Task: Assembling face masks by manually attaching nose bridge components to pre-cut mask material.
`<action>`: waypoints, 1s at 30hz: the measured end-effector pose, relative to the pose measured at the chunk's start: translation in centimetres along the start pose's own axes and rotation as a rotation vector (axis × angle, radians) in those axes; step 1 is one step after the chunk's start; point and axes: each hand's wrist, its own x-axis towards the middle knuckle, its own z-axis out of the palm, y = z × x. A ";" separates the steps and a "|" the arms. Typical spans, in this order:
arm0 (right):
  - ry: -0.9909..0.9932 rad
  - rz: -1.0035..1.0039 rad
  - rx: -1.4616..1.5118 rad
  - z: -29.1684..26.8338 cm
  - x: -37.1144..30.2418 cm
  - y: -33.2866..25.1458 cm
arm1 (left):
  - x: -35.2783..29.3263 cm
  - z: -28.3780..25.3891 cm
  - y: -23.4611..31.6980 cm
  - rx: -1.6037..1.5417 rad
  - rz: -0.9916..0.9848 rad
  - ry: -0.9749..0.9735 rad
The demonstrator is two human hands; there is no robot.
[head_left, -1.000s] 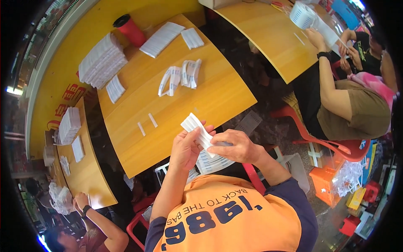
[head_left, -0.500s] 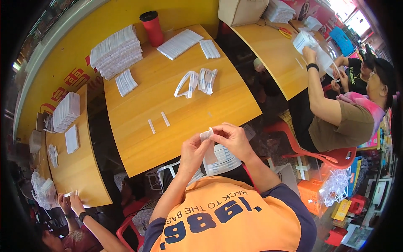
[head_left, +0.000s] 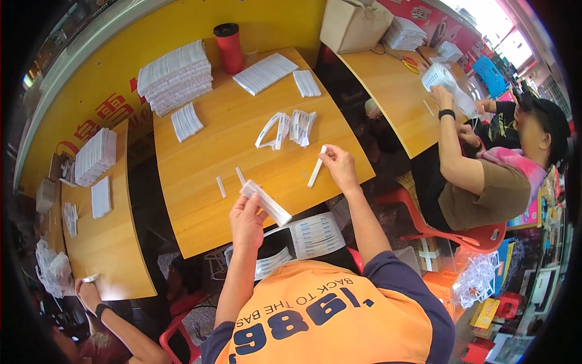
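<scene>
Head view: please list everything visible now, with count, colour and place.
Tables: several, brown, centre, sides.
Tumbler: one, red, centre table.
Tall stack: one, white, left of tumbler.
Strip rows: three, white, centre table.
Thin strips: two, white, centre table.
Curled strips: uncountable, white-blue, centre table.
Label sheets: two, white-blue, lower centre.
Bag: one, beige, right table.
Roll: one, white, upper right.
Box: one, orange, lower right.
Chairs: several, red, both sides.
Co-workers: three, dark tops, both sides.
Left hand: one, holding white bundle.
Right hand: one, holding white strip.

A washed-out opening (head_left: pixel 510 43) glares at two o'clock; the central table (head_left: pixel 233 145) is evenly lit; whitish glare hits the side table (head_left: pixel 115 242) toward eight o'clock. Lines bow near the black rim.
</scene>
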 end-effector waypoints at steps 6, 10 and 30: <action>0.023 -0.158 0.131 1.1 -5.2 -7.5 | -0.3 0.4 -0.8 0.276 -0.084 -0.191; -0.312 -0.142 0.401 2.5 -7.5 -8.4 | -0.5 0.9 -0.9 0.419 -0.085 -0.261; 0.092 -0.386 -0.039 3.9 -2.4 -4.6 | 1.3 -1.9 -0.7 0.266 0.064 -0.107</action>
